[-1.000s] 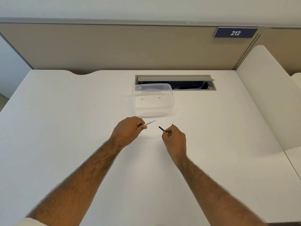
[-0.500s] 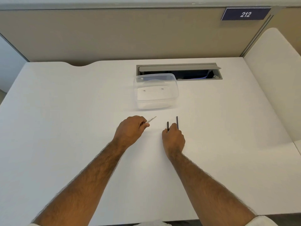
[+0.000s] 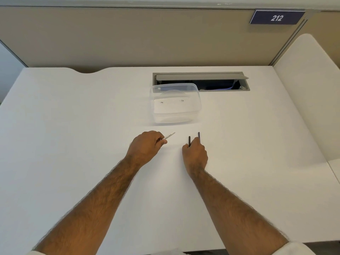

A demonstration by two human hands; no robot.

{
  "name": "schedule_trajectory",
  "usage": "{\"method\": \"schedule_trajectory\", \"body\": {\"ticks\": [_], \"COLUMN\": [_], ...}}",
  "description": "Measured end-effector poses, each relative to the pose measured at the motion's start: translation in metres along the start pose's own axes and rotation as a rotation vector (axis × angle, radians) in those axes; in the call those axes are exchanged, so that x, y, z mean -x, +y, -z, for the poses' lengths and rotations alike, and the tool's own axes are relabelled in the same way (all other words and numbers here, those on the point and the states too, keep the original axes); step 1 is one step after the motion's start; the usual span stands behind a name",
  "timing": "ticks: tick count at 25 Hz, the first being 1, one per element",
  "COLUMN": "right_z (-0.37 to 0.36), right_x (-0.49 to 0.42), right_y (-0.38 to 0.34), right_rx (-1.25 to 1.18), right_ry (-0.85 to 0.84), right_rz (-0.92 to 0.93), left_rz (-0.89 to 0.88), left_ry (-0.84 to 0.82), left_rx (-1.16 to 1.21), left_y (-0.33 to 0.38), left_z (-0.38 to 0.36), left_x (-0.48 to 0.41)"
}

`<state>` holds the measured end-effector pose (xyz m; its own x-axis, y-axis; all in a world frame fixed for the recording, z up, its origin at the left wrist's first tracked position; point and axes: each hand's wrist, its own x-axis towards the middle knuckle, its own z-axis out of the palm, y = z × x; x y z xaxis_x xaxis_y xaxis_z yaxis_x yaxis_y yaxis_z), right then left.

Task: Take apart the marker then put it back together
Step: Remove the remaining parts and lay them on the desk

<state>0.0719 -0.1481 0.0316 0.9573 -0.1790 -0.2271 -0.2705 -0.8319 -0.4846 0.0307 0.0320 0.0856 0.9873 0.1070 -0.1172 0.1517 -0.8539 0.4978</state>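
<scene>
My left hand is closed around the white marker barrel, whose far end sticks out up and to the right. My right hand rests low on the white desk with its fingertips on two thin dark marker pieces: one short stick and a second, slightly farther stick. Both sticks point away from me, side by side. Their near ends are hidden under my fingers. I cannot tell whether they lie flat on the desk.
A clear plastic container stands just beyond my hands. Behind it is an open grey cable hatch in the desk. A beige partition with a "212" sign closes the back; a white divider stands at the right.
My right hand has moved down toward the desk and turned the dark piece to point away from me. A second dark stick now shows beside it. The left hand has barely moved.
</scene>
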Motion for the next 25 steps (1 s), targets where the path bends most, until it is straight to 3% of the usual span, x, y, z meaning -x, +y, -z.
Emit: {"method": "schedule_trajectory", "body": {"ticks": [8, 12, 16, 20, 25], "right_z": [0.017, 0.039, 0.058, 0.068, 0.066], "right_x": [0.01, 0.022, 0.023, 0.018, 0.019], "right_y": [0.001, -0.005, -0.014, -0.019, -0.017], "right_rx": [-0.222, -0.359, -0.263, -0.27, -0.203], "right_ry": [-0.014, -0.036, -0.037, -0.138, -0.137], "right_rz": [0.02, 0.272, 0.522, 0.556, 0.623], "left_rz": [-0.016, -0.051, -0.097, -0.112, -0.146], "left_ry": [0.017, 0.024, 0.048, 0.078, 0.073], "left_rx": [-0.007, -0.004, 0.003, 0.009, 0.027], "left_y": [0.002, 0.003, 0.014, 0.022, 0.024], "left_z": [-0.002, -0.006, -0.007, -0.002, -0.001], "left_x": [-0.001, 0.002, 0.003, 0.002, 0.006]}}
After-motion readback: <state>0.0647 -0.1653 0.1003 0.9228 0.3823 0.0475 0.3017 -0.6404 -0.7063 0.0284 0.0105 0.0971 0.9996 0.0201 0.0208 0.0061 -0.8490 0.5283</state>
